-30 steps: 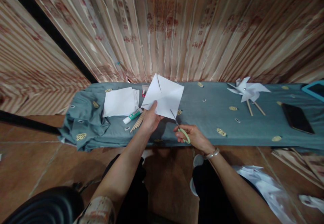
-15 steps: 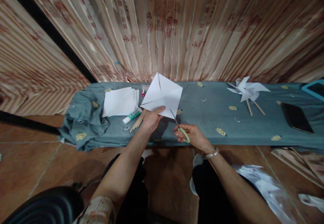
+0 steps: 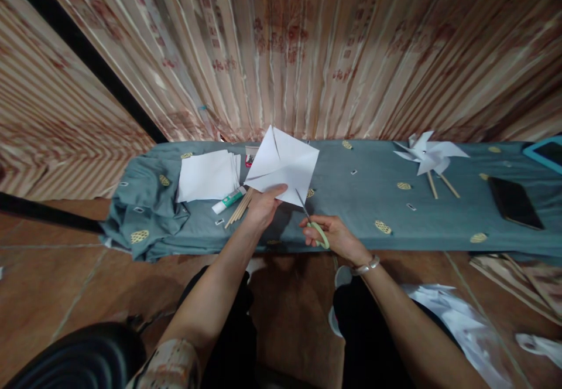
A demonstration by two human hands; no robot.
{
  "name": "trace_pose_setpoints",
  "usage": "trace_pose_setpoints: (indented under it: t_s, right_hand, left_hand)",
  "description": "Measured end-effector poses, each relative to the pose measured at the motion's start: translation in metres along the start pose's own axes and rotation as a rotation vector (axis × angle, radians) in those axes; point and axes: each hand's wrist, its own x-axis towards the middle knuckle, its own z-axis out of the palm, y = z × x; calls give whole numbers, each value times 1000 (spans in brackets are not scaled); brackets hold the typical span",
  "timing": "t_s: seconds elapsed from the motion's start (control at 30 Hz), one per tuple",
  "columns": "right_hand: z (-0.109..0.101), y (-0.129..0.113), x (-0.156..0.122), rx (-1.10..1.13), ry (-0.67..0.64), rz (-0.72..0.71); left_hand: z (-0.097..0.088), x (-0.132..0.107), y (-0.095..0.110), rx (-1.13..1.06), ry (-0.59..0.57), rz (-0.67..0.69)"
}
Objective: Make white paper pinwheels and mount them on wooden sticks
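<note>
My left hand (image 3: 263, 204) pinches the near edge of a white square paper sheet (image 3: 285, 163) and holds it up over the cloth-covered table (image 3: 351, 201). The sheet shows a cut slit at its top corner. My right hand (image 3: 331, 235) grips green-handled scissors (image 3: 312, 219), with the blades pointing up at the sheet's lower right edge. A stack of white paper (image 3: 208, 176), a glue stick (image 3: 228, 201) and several wooden sticks (image 3: 239, 206) lie just left of my left hand.
A finished white paper pinwheel (image 3: 428, 156) on sticks lies at the right of the table, with a black phone (image 3: 514, 202) and a teal-edged tablet (image 3: 547, 154) farther right. Paper scraps (image 3: 461, 318) lie on the tiled floor. A striped curtain hangs behind.
My left hand has shifted its grip, with the thumb now over the sheet's near edge, and the sheet has turned slightly. The scissors have barely moved.
</note>
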Motion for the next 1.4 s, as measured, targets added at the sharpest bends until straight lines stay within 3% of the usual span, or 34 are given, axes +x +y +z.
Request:
trace_pose_setpoints:
  t_s: [0.6, 1.4]
  right_hand:
    - [0, 2, 2, 16, 48, -14]
    - [4, 0, 5, -26, 78, -3]
  left_hand:
    - [0, -1, -19, 32, -44, 44]
    - [-1, -3, -17, 56, -46, 18]
